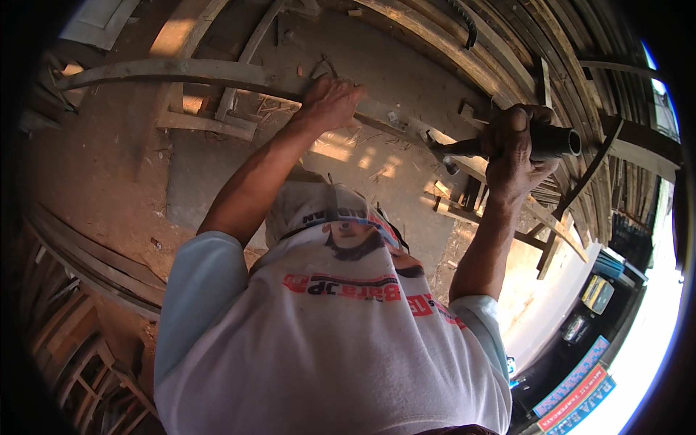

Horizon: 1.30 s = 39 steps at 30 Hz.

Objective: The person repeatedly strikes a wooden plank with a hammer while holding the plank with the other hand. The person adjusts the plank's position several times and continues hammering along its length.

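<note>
A long wooden plank runs across in front of me, from the far left toward the right. My left hand is closed over its middle, fingers curled at the edge; whether a small thing is also in those fingers is hidden. On the right, my right hand grips a hammer by its dark, hollow-ended handle. The hammer's shaft points left, and its metal head is low over the plank's right part; I cannot tell whether it touches the wood.
Crossing wooden pieces support the plank on the left, and a short wooden frame stands below it on the right. Long timbers are stacked at the far right. Wood scraps litter the floor. More wooden frames lie lower left.
</note>
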{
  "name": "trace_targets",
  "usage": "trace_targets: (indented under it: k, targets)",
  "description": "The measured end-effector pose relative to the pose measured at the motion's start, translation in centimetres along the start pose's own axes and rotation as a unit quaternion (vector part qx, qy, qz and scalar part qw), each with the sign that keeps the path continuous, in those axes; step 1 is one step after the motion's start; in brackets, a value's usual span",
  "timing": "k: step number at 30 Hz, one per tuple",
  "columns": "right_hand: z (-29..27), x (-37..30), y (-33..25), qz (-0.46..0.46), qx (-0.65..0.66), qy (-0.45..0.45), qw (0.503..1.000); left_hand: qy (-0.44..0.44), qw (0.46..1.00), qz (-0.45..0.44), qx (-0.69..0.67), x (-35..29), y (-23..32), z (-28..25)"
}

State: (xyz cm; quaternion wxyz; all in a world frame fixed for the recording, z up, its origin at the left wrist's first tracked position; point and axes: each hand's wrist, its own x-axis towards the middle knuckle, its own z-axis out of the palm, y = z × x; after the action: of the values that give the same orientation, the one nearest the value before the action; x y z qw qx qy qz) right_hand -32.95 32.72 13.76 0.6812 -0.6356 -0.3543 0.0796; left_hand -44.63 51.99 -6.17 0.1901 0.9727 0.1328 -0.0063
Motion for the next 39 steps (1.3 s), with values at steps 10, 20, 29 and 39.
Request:
trace_targets:
  k: [10, 20, 29, 39]
  targets:
    - [7.5, 2.8, 1.7, -0.087, -0.188, -0.152, 0.967, 0.065, 0.997, 0.035, -0.024, -0.1, -0.6, 1.0]
    - [7.0, 2.7, -1.5, -0.007, -0.097, -0.074, 0.993, 0.036, 0.998, 0.046, 0.009, 0.5, -0.1, 0.3]
    - [-1.8, 2.4, -1.3, 0.042, 0.081, -0.080, 0.993, 0.069, 0.996, 0.049, 0.005, 0.7, 0.5, 2.2]
    - [-3.9, 3.2, -0.1, 0.030, 0.107, -0.039, 0.993, 0.091, 0.993, 0.069, 0.027, 0.7, 0.3, 2.6]
